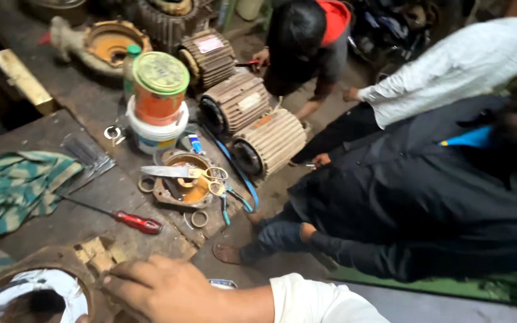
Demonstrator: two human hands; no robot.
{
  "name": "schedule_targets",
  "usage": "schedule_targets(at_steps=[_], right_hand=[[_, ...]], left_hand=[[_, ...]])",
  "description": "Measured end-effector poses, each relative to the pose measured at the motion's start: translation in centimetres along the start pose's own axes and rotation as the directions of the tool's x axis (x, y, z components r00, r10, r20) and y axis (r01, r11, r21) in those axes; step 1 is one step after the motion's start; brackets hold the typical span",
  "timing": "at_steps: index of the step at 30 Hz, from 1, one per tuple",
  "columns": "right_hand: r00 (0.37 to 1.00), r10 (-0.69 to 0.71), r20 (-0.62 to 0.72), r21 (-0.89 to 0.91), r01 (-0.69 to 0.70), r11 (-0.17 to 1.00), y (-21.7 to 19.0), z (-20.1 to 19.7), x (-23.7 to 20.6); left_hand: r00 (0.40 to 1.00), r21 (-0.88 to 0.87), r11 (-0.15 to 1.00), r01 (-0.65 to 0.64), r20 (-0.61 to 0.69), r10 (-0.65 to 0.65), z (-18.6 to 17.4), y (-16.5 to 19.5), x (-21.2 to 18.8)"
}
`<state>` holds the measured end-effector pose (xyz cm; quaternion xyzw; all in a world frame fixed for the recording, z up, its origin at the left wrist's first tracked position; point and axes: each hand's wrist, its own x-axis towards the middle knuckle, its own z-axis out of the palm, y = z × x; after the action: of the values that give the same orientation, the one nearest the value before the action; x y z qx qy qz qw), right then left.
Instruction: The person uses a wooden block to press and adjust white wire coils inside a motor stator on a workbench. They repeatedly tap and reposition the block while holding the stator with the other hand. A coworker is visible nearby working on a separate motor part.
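head view, lower left of the frame: one hand (163,287), open, rests on a motor housing (37,287); the other hand is out of view.

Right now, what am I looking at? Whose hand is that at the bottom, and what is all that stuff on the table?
This one picture comes from a camera worn on a person's head, looking down at a dark workbench. The hand at the bottom, with a white sleeve, is that person's own; which hand it is I cannot tell. Its fingers rest on the rim of a round metal motor housing, beside some small wooden blocks. It holds nothing that I can see.

On the bench lie a red-handled screwdriver, a striped green cloth, scissors across a rusty round part, and stacked tubs with a green lid on top.

On the floor stand three ribbed motor bodies. Other people bend over beside them.
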<state>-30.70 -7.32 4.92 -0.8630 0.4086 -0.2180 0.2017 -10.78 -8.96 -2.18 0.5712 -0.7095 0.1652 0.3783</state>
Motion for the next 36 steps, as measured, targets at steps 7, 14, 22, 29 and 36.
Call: schedule_targets(at_steps=[7, 14, 22, 29, 36], right_hand=[[0.991, 0.059, -0.116, -0.08, -0.069, 0.994, -2.5, 0.8, 0.9], [0.985, 0.085, -0.147, -0.042, -0.092, 0.995, -5.8, 1.9, -1.1], [0.932, 0.292, -0.213, 0.003, -0.298, 0.955, -9.0, 5.3, -0.1], [0.915, 0.24, -0.323, -0.059, -0.273, 0.96, -10.1, 7.3, 1.3], [0.929, 0.196, -0.314, -0.161, -0.255, 0.953, -10.0, 7.5, 2.9]], left_hand=[[0.997, -0.313, 0.946, 0.082, 0.02, -0.08, -0.1, -2.5, -4.1], [0.997, -0.138, 0.988, 0.075, 0.023, -0.072, -3.9, -2.7, -4.4], [0.969, 0.126, 0.99, 0.065, 0.228, -0.093, -10.3, -2.5, -3.1], [0.978, 0.059, 0.996, 0.07, 0.191, -0.08, -11.0, -3.2, -3.2], [0.984, 0.07, 0.996, 0.053, 0.167, -0.064, -11.1, -3.6, -3.6]])
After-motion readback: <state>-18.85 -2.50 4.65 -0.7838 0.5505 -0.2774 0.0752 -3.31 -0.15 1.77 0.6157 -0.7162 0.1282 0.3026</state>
